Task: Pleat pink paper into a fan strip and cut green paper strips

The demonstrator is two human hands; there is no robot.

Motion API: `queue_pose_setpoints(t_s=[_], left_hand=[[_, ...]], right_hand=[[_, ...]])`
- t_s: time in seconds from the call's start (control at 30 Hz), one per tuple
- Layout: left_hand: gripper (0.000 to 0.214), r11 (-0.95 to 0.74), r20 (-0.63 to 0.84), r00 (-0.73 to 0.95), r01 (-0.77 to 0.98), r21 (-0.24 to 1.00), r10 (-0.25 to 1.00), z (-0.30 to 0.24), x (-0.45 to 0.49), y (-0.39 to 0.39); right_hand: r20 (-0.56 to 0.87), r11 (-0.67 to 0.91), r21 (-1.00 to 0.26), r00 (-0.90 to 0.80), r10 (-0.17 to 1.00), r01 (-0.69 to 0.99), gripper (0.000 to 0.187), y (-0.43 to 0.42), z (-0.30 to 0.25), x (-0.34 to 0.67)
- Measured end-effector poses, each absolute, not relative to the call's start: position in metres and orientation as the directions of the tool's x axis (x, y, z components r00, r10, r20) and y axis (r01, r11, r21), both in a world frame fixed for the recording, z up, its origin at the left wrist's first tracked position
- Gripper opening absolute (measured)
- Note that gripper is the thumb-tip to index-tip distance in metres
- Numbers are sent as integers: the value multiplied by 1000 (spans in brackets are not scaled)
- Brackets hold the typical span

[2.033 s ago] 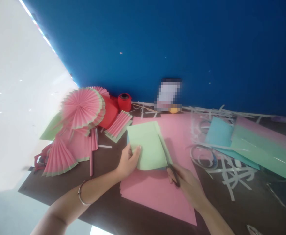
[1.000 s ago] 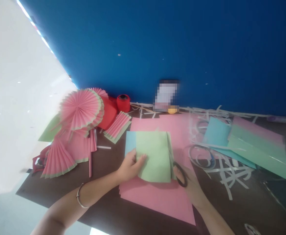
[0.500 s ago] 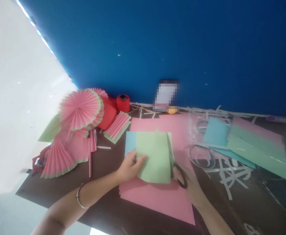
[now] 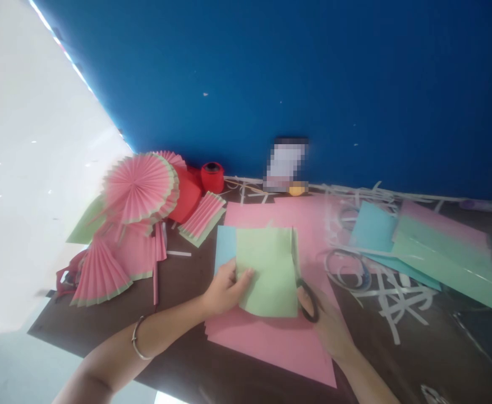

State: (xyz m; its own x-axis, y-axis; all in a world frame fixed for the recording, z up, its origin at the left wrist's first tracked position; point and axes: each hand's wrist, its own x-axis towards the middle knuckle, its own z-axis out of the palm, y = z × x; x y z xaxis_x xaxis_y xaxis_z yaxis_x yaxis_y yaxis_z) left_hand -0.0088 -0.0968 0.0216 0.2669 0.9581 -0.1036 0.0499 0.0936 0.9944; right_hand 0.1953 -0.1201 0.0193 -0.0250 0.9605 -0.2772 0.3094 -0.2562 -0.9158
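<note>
My left hand (image 4: 224, 286) grips the left side of a light green paper sheet (image 4: 266, 272), thumb on top and fingers beneath. Black-handled scissors (image 4: 308, 300) are in my right hand (image 4: 327, 320), their blades running along the sheet's right edge and partly hidden by the paper. A light blue sheet (image 4: 225, 244) shows behind the green one on the left. Below both lie pink sheets (image 4: 271, 348) stacked on the dark brown table (image 4: 178, 348).
Pleated pink fans with green rims (image 4: 138, 185) pile up at the left beside a red tape roll (image 4: 212, 178). To the right are white paper strips (image 4: 397, 303), a clear tape roll (image 4: 346, 269) and green sheets (image 4: 443, 252). A blue wall (image 4: 292, 84) rises behind.
The green sheet has shifted slightly right. The scissors' blades have drawn closer to its right edge, and my right hand has moved a little down; my left hand keeps its grip.
</note>
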Motion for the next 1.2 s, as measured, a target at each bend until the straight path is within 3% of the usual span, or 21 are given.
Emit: queue_pose_setpoints(t_s=[1.2], left_hand=[[33,63,-80,261,73,995,962,21,-9,-95]], right_hand=[[-275,-243,-916,-60,959,320,45,-119,23,191]])
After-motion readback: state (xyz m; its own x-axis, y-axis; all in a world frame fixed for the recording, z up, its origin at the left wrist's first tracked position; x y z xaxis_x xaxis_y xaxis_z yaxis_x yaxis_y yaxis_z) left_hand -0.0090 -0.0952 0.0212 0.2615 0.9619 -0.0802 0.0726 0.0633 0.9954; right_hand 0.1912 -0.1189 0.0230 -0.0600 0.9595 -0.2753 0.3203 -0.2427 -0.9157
